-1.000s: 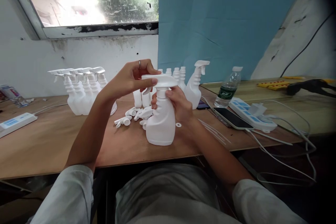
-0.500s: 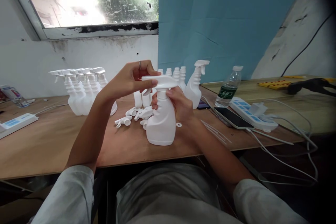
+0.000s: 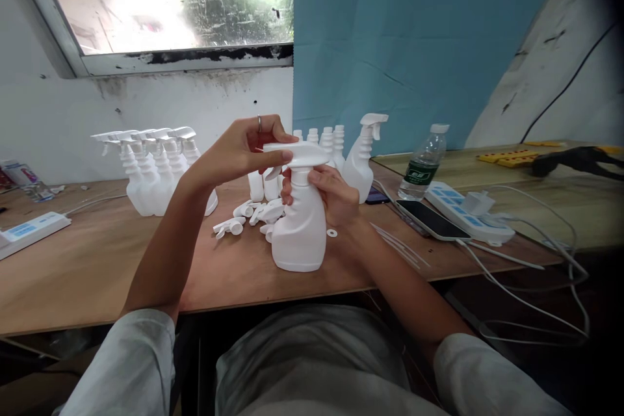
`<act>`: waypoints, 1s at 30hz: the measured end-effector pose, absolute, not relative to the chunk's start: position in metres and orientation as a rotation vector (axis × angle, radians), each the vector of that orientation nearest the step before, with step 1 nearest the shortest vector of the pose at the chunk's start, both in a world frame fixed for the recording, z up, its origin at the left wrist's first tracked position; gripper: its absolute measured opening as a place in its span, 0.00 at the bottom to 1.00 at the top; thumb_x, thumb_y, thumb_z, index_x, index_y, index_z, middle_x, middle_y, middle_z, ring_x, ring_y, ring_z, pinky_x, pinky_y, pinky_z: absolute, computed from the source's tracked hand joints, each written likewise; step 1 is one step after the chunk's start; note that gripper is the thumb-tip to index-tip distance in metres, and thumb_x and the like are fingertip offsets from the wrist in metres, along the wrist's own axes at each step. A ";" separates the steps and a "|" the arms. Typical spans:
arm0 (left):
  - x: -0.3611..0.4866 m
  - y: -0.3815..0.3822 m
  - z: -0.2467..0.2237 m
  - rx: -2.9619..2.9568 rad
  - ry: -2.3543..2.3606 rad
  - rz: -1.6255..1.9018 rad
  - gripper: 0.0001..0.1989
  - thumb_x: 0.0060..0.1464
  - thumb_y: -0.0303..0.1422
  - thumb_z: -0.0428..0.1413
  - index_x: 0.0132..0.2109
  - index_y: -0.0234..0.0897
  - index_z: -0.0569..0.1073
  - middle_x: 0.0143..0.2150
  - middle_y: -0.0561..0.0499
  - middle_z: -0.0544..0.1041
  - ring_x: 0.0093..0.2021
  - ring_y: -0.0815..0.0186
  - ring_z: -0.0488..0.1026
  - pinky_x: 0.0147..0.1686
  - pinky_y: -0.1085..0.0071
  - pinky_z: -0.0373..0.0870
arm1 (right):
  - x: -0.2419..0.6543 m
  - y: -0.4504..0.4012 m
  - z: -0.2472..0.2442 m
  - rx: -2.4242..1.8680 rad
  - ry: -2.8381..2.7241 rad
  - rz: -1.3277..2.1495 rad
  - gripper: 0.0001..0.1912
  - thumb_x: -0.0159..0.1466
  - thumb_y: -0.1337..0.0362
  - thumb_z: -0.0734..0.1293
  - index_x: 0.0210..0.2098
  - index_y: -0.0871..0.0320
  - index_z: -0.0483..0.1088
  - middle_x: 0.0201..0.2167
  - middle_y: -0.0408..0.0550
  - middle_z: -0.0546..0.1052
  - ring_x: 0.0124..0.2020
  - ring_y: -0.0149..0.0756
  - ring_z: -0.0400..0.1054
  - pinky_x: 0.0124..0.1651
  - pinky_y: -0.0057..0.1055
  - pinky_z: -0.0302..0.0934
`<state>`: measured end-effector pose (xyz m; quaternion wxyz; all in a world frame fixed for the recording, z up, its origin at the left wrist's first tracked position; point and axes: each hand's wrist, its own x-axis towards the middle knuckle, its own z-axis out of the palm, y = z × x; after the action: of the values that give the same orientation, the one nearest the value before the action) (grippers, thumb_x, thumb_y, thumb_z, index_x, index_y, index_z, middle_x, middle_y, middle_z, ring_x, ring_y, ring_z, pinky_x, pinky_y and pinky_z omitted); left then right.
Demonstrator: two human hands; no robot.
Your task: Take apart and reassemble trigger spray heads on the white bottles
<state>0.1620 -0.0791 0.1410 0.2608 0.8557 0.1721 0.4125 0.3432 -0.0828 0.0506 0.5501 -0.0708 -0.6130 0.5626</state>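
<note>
A white spray bottle (image 3: 299,234) stands upright near the front of the table, with a white trigger sprayer head (image 3: 309,154) on its neck. My left hand (image 3: 248,146), wearing a ring, pinches the nozzle side of this head between thumb and fingers. Wrapped round the bottle's neck just below the head is my right hand (image 3: 336,194). Several loose trigger sprayer heads (image 3: 229,227) lie behind and left of the bottle. A small white washer (image 3: 332,233) rests to its right, and thin white tubes (image 3: 397,244) lie farther right.
Bottles with sprayer heads (image 3: 156,175) stand grouped at left; another spray bottle (image 3: 361,166) stands behind my right hand, near headless bottles (image 3: 338,143). At right are a water bottle (image 3: 423,166), a phone (image 3: 433,220), a power strip (image 3: 468,214) and cables. Another power strip (image 3: 34,231) lies at left.
</note>
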 end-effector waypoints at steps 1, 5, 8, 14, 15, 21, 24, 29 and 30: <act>0.162 -0.079 0.141 2.325 0.471 1.106 0.10 0.48 0.31 0.65 0.31 0.36 0.70 0.28 0.51 0.74 0.25 0.69 0.72 0.21 0.73 0.69 | 0.343 -0.083 0.051 -0.167 -1.454 1.335 0.19 0.56 0.53 0.70 0.39 0.62 0.71 0.30 0.51 0.75 0.27 0.36 0.70 0.30 0.33 0.66; 0.162 -0.080 0.142 2.318 0.486 1.118 0.10 0.47 0.31 0.65 0.31 0.35 0.70 0.29 0.49 0.75 0.26 0.69 0.73 0.22 0.72 0.70 | 0.341 -0.085 0.054 -0.177 -1.473 1.291 0.16 0.56 0.56 0.72 0.37 0.61 0.70 0.26 0.47 0.74 0.25 0.34 0.68 0.28 0.32 0.65; 0.163 -0.079 0.142 2.321 0.480 1.120 0.10 0.47 0.32 0.65 0.31 0.35 0.71 0.32 0.48 0.76 0.28 0.68 0.74 0.23 0.72 0.71 | 0.340 -0.087 0.057 -0.209 -1.482 1.267 0.14 0.56 0.57 0.73 0.36 0.60 0.71 0.25 0.45 0.73 0.24 0.33 0.67 0.27 0.31 0.64; 0.159 -0.077 0.143 2.380 0.493 1.084 0.10 0.49 0.35 0.65 0.35 0.35 0.74 0.37 0.45 0.78 0.31 0.67 0.75 0.26 0.73 0.72 | 0.343 -0.083 0.059 -0.219 -1.499 1.365 0.10 0.56 0.61 0.71 0.33 0.60 0.70 0.26 0.44 0.72 0.24 0.30 0.66 0.28 0.29 0.63; 0.157 -0.078 0.145 2.415 0.498 1.060 0.11 0.49 0.36 0.64 0.38 0.35 0.75 0.39 0.45 0.78 0.34 0.66 0.75 0.28 0.72 0.73 | 0.343 -0.081 0.059 -0.216 -1.514 1.393 0.10 0.56 0.62 0.71 0.34 0.60 0.70 0.26 0.44 0.72 0.25 0.30 0.65 0.29 0.29 0.63; 0.122 -0.077 0.156 2.678 0.888 0.619 0.32 0.53 0.42 0.59 0.64 0.45 0.62 0.54 0.45 0.74 0.45 0.63 0.75 0.43 0.68 0.74 | 0.351 -0.075 0.062 -0.300 -1.663 1.463 0.13 0.51 0.69 0.71 0.36 0.59 0.69 0.29 0.43 0.71 0.29 0.29 0.65 0.34 0.27 0.62; 0.101 -0.069 0.157 2.638 1.110 0.119 0.36 0.54 0.45 0.57 0.68 0.51 0.55 0.57 0.47 0.73 0.47 0.63 0.75 0.43 0.71 0.72 | 0.354 -0.074 0.063 -0.365 -1.746 1.462 0.16 0.52 0.67 0.68 0.41 0.59 0.69 0.28 0.43 0.71 0.29 0.31 0.65 0.33 0.28 0.61; 0.083 -0.068 0.160 2.532 1.302 -0.158 0.33 0.55 0.50 0.54 0.66 0.51 0.59 0.57 0.48 0.74 0.50 0.59 0.74 0.43 0.70 0.70 | 0.351 -0.078 0.065 -0.413 -1.769 1.417 0.09 0.53 0.69 0.64 0.35 0.60 0.68 0.26 0.44 0.71 0.28 0.31 0.64 0.34 0.29 0.60; 0.081 -0.070 0.161 2.539 1.317 -0.119 0.34 0.55 0.50 0.53 0.67 0.51 0.57 0.58 0.48 0.73 0.50 0.59 0.74 0.43 0.70 0.70 | 0.350 -0.079 0.065 -0.399 -1.763 1.411 0.08 0.53 0.69 0.64 0.34 0.60 0.68 0.26 0.44 0.71 0.28 0.30 0.63 0.34 0.29 0.59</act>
<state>0.0813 -0.0698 0.1614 0.1390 0.8783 0.4556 -0.0411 0.3504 -0.0787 0.0654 0.4115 -0.1584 -0.7007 0.5609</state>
